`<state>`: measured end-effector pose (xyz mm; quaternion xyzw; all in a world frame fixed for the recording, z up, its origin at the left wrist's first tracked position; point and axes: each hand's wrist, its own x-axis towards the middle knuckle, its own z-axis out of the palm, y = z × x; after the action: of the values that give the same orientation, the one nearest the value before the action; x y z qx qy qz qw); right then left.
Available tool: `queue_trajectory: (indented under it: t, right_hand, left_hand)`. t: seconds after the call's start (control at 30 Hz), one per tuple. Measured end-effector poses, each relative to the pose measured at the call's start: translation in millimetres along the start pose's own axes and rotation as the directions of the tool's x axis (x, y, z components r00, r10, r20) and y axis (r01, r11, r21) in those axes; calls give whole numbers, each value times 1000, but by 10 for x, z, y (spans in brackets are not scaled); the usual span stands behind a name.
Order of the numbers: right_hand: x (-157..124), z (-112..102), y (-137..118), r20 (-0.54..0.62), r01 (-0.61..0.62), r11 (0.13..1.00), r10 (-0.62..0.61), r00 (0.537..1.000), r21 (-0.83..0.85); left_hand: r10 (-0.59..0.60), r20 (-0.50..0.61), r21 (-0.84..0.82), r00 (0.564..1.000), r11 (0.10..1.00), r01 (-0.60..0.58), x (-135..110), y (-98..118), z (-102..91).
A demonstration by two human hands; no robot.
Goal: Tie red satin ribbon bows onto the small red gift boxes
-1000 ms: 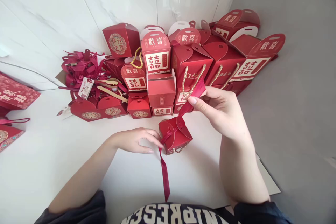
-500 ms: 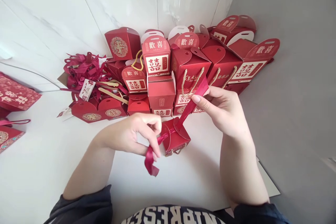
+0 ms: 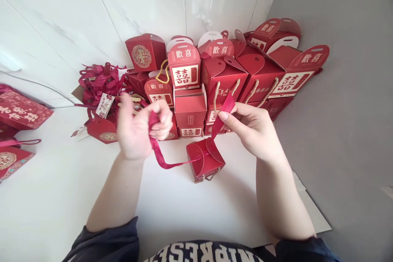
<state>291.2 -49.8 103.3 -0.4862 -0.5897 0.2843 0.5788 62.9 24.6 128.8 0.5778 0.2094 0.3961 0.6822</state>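
A small red gift box (image 3: 204,164) stands on the white surface (image 3: 52,196) in front of me. A dark red ribbon (image 3: 167,163) runs through the flaps on its top. My left hand (image 3: 139,129) is raised to the left of the box, its fingers closed on one end of the ribbon. My right hand (image 3: 253,129) is up and to the right of the box and pinches the other ribbon end between thumb and fingers. Both ends are pulled outward from the box.
Several red paper gift boxes (image 3: 221,73), some with gold rope handles, are stacked against the white marble wall behind. A heap of red ribbons (image 3: 100,80) lies at the back left. More red boxes (image 3: 18,110) sit at the far left edge. Grey floor (image 3: 353,131) lies to the right.
My left hand picked the loose ribbon end off the surface and lifted it up and left, drawing the ribbon out through the box top. My right hand stayed almost still.
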Motion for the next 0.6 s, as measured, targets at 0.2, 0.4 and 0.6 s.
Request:
queue_trajectory:
  t: [0.2, 0.4, 0.6]
  right_hand:
    - [-22, 113, -25, 165, -16, 993, 36, 986, -120]
    - [-13, 193, -2, 234, 2, 982, 42, 971, -188]
    - [-20, 195, 2, 308, 12, 985, 43, 950, -174]
  left_hand:
    - [-99, -8, -96, 995, 991, 98, 87, -214, 202]
    - [50, -138, 53, 989, 998, -43, 92, -414, 267]
    - [3, -94, 122, 996, 992, 9, 108, -481, 264]
